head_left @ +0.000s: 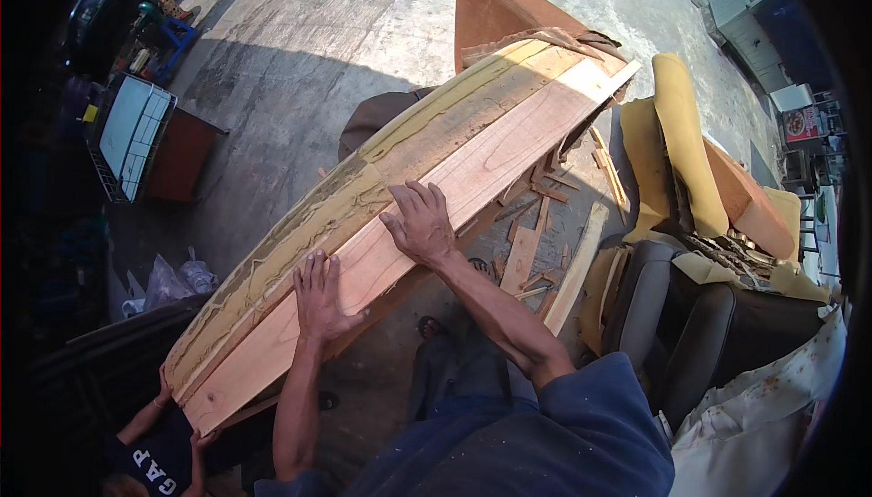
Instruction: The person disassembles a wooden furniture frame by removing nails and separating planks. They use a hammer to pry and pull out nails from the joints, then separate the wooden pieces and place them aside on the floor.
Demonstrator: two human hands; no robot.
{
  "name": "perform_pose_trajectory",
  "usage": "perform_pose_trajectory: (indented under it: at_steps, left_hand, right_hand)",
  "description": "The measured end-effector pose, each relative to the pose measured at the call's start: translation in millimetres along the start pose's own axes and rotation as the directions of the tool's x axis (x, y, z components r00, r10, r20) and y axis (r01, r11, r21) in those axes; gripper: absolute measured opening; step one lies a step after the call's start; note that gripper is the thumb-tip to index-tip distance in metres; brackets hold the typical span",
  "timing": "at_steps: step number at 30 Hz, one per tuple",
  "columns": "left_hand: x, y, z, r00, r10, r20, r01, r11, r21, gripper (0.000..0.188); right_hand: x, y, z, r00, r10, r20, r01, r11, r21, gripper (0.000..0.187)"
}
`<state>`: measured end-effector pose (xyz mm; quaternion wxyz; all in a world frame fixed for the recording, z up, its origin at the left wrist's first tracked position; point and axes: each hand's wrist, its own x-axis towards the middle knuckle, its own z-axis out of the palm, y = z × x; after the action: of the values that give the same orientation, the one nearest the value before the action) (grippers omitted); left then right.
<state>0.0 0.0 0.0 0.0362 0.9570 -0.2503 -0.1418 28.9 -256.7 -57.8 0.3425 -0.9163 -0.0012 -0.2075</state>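
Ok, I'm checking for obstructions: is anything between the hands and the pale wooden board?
Nothing visible: the left hand and right hand both lie directly on the pale wooden board. Another person's hand is at its lower-left end in the picture, away from both.

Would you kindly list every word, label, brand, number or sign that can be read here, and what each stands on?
Other person's dark shirt, lower left: large white letters, legible, but I won't copy them out.
Red sign, far right: markings too small and blurred to read.
Plank under the hands: no writing that I can see.
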Motion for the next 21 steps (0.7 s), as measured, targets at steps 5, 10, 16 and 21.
perform_pose_trajectory:
  at_steps: [5, 10, 16, 21]
  left_hand:
    - [-9, 11, -13, 1.0, 0.028, -0.001, -0.028, 0.998, 0.053, 0.114]
    - [-2, 3, -1, 0.999, 0.04, -0.001, -0.039, 0.996, 0.074, 0.117]
    - [3, -7, 11, 0.997, 0.08, -0.016, -0.077, 0.99, 0.118, 0.118]
    - [5, -9, 11, 0.994, 0.113, -0.015, -0.109, 0.984, 0.139, 0.118]
  right_hand:
    - [-5, 5, -23, 0.996, -0.082, -0.037, 0.086, 0.989, 0.119, 0.048]
    - [2, 7, -5, 0.996, 0.003, -0.092, 0.008, 0.993, 0.119, 0.036]
    - [7, 10, -9, 0.996, 0.063, -0.062, -0.052, 0.984, 0.17, 0.04]
    - [-13, 34, -26, 0.992, 0.088, -0.093, -0.051, 0.938, 0.343, 0.025]
